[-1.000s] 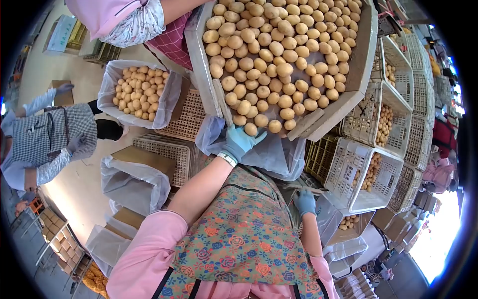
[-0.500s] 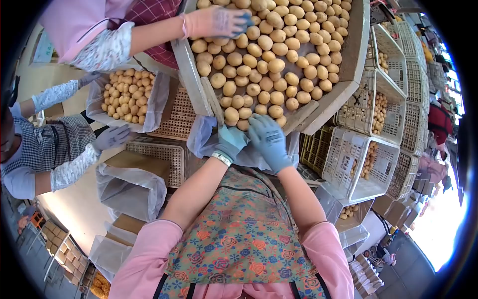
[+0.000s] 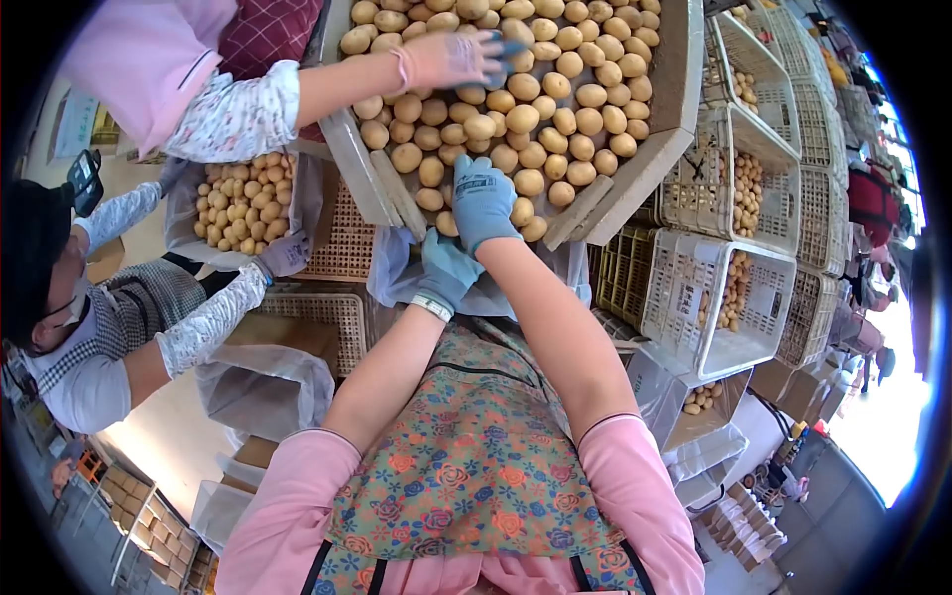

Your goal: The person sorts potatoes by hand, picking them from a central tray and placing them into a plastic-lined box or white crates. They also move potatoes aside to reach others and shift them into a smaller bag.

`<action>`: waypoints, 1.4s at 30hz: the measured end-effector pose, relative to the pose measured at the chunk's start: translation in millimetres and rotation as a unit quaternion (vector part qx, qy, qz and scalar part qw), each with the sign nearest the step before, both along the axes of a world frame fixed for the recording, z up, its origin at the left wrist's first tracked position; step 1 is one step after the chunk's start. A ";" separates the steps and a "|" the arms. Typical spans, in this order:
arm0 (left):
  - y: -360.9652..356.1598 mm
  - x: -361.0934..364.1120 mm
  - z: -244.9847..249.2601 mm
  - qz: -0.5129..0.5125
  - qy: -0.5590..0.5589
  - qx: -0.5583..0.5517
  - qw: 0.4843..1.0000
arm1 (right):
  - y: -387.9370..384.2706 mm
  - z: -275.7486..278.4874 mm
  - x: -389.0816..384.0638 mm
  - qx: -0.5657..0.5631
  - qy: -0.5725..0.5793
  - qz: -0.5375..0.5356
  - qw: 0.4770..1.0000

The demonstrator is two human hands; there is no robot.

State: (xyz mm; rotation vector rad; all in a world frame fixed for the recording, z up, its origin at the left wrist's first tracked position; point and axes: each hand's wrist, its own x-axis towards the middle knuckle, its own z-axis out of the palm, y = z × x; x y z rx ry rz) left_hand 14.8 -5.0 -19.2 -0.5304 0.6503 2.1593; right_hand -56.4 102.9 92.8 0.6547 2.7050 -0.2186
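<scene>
Many round, yellow-brown potatoes (image 3: pixel 529 154) lie on a sloping sorting table with wooden side boards (image 3: pixel 647 177). My right hand (image 3: pixel 483 201), in a blue-grey glove, reaches over its front opening. Its fingers stretch forward among the nearest potatoes, apart rather than wrapped round one. Just below and to the left, my left hand (image 3: pixel 449 270), gloved alike, is by the lip of the opening. The right hand and wrist partly cover its fingers, so whether it holds anything is hidden. Beneath both hands hangs a translucent plastic liner (image 3: pixel 397 268).
A co-worker's gloved hand (image 3: pixel 461 59) reaches over the potatoes from the left. Another person holds a lined crate of potatoes (image 3: pixel 243 203) at left. Below stands a lined box (image 3: pixel 263 392). White plastic crates (image 3: pixel 684 297), some with potatoes, are stacked at right.
My right hand has moved left and further up among the potatoes. My left hand stays near the opening. The person at left has leaned in and grips the potato crate.
</scene>
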 end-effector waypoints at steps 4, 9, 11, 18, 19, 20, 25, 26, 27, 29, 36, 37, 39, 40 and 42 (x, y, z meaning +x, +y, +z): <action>5.4 -7.2 45.0 0.061 -0.248 0.083 0.963 | 29.8 -19.3 40.1 -0.129 0.223 0.044 0.965; -2.0 -10.0 14.5 0.046 -0.261 0.234 0.935 | 38.8 19.6 105.9 -0.672 0.197 -0.355 0.619; 2.2 -8.1 22.7 0.077 -0.261 0.230 0.935 | 42.7 28.9 123.1 -0.630 0.175 -0.376 0.656; 5.7 -9.8 49.1 0.044 -0.173 0.228 0.957 | 89.5 32.4 94.9 0.080 0.201 0.009 0.976; 3.7 -9.8 49.8 0.044 -0.174 0.227 0.957 | 102.7 16.2 84.9 0.089 0.065 0.000 0.994; 3.2 -9.9 50.3 0.041 -0.176 0.203 0.962 | 105.3 5.8 76.2 0.091 0.064 -0.002 0.994; 7.5 -7.3 44.6 0.057 -0.197 0.184 0.961 | 119.6 -16.0 65.6 0.108 0.036 0.056 0.992; 8.2 -6.5 46.2 0.055 -0.196 0.186 0.961 | 124.0 -15.8 65.6 0.091 0.067 0.068 0.991; 9.4 -5.9 47.4 0.064 -0.200 0.169 0.963 | 129.0 -15.6 66.2 0.094 0.068 0.065 0.991; 10.7 -5.9 47.8 0.070 -0.200 0.154 0.965 | 135.3 -8.4 65.0 0.046 0.042 0.055 0.997; 3.5 -3.5 44.2 0.069 -0.201 0.171 0.962 | 74.4 80.0 183.9 0.012 0.271 -0.013 0.962; 8.0 -5.1 41.0 0.083 -0.211 0.179 0.957 | 71.1 76.3 224.9 0.019 0.221 -0.026 0.975; 12.3 -5.9 38.3 0.057 -0.151 0.150 0.975 | 69.8 57.7 305.3 0.012 0.058 -0.083 0.995; 10.7 -5.7 38.8 0.033 -0.084 0.113 0.989 | 68.8 49.2 335.9 -0.004 -0.053 -0.131 0.990; 6.3 -3.8 38.3 0.014 -0.098 0.156 0.983 | 73.6 21.9 381.6 -0.009 -0.115 -0.119 0.986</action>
